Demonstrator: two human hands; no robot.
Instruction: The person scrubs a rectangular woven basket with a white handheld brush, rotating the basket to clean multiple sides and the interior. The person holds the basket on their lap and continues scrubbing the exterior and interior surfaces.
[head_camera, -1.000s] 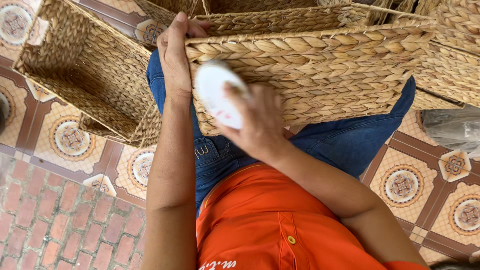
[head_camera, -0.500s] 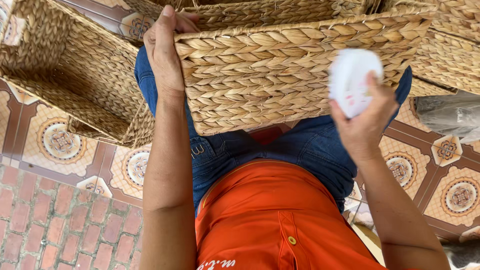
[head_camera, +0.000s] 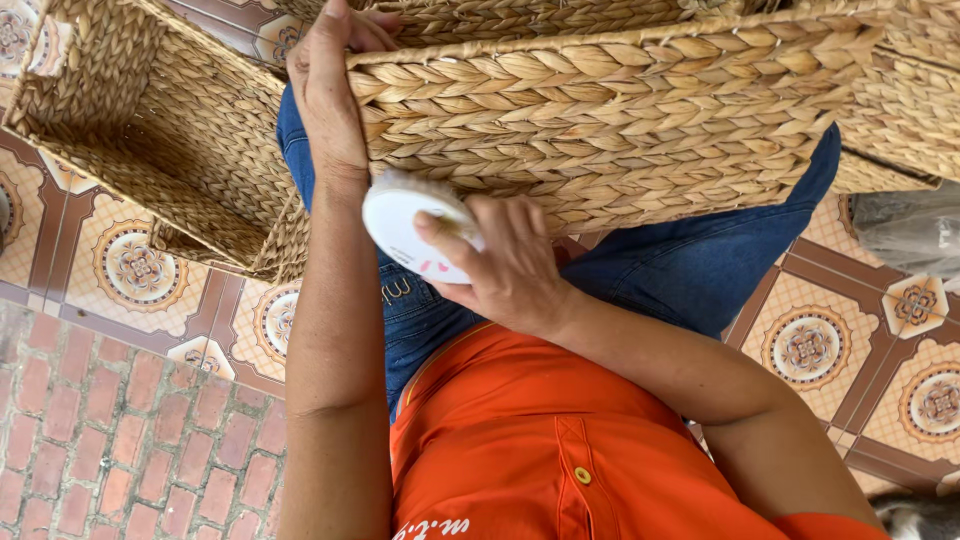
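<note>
A rectangular woven straw basket (head_camera: 620, 110) rests on my lap, its long side facing me. My left hand (head_camera: 325, 95) grips the basket's left corner, fingers over the rim. My right hand (head_camera: 505, 265) holds a round white brush (head_camera: 405, 225) with pale bristles, pressed against the basket's lower left side. I wear blue jeans and an orange shirt.
Another open woven basket (head_camera: 140, 150) lies on the floor at the left. More woven baskets (head_camera: 900, 110) stack at the right. Patterned tiles (head_camera: 810, 345) cover the floor, with red brick paving (head_camera: 100, 440) at lower left. A clear plastic bag (head_camera: 910, 235) lies at right.
My right hand swept the brush from the basket's left side to its right end and has come back to the lower left. The left hand kept its hold on the corner.
</note>
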